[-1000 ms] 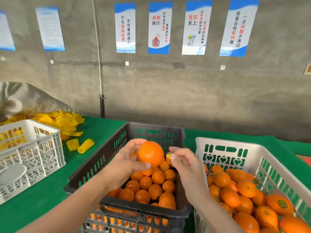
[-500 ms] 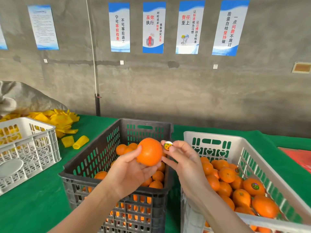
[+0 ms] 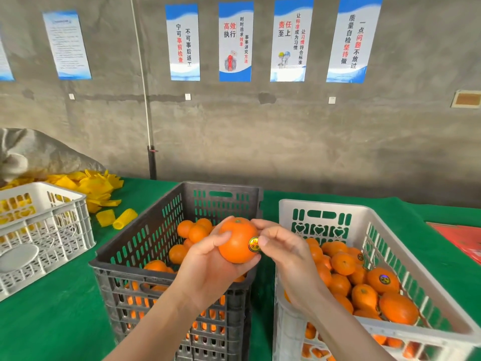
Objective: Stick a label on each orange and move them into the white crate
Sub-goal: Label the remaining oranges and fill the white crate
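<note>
Three crates on the table. In the middle is the dark crate [image 3: 145, 246], partly filled with loose oranges [image 3: 197, 231] heaped toward its far end. To its right, just beside it, is the white crate [image 3: 390, 225], carrying a deep pile of fruit [image 3: 343, 264], and several pieces show a round sticker, one [image 3: 384, 279] near the right wall. Off to the left stands a second white crate [image 3: 65, 225] with a pale round disc [image 3: 18, 259] on its floor.

The orange [image 3: 234, 246] is up in the air over the near right corner of the dark crate. The left hand [image 3: 208, 269] cups it from below, thumb laid across its front and fingers wrapped under. It is close to round, so no long axis to call. Its stem end points up and a little away. The label [image 3: 253, 244] sits on its right flank, facing the camera.

The right hand [image 3: 289, 254] is in close. Its thumb tip presses on the label's edge, its forefinger is bent over the top of the fruit, and the other fingers are curled in together.

Green cloth [image 3: 52, 321] covers the table. Yellow foam sleeves [image 3: 99, 188] lie piled at the back left, in front of a grey sack [image 3: 39, 155]. A red sheet [image 3: 463, 241] shows at the right edge. Behind is a bare concrete wall [image 3: 312, 142] with blue-and-white posters [image 3: 235, 41] and a thin pole [image 3: 145, 100] running down it.
</note>
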{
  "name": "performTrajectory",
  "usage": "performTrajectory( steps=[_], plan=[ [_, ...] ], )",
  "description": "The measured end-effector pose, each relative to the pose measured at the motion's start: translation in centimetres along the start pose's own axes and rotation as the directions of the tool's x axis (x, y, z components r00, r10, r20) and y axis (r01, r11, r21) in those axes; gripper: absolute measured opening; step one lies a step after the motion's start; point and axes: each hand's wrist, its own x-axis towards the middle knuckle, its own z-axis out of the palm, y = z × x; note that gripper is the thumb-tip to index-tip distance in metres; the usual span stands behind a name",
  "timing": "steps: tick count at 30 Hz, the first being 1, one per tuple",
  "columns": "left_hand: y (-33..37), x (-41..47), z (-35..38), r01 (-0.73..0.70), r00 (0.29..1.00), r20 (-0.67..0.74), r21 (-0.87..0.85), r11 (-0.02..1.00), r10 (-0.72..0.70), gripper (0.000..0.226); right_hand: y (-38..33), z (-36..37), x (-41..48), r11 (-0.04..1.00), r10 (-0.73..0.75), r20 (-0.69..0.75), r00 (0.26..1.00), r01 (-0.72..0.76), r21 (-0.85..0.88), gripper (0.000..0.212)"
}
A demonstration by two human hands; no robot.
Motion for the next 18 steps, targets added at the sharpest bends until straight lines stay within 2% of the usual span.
performTrajectory(
  steps=[5, 14, 18],
  plan=[
    [-0.6, 0.1, 0.6, 0.022, 0.998, -0.060, 0.009, 1.000, -0.021, 0.056, 0.2, -0.2, -0.4, 0.990, -0.040, 0.029, 0.999, 0.044, -0.137, 0.022],
    [-1.0, 0.6, 0.2, 0.036, 0.996, -0.078, 0.036, 0.999, -0.033, 0.049, 1.6, -0.3, 0.1, 0.913, -0.153, 0.027, 0.988, 0.152, -0.378, 0.011],
    [-1.0, 0.7, -0.1, 0.039, 0.996, -0.084, 0.044, 0.998, -0.035, 0.046, 2.4, 0.0, 0.2, 0.829, -0.266, 0.007, 0.964, 0.232, -0.509, 0.007]
  ],
)
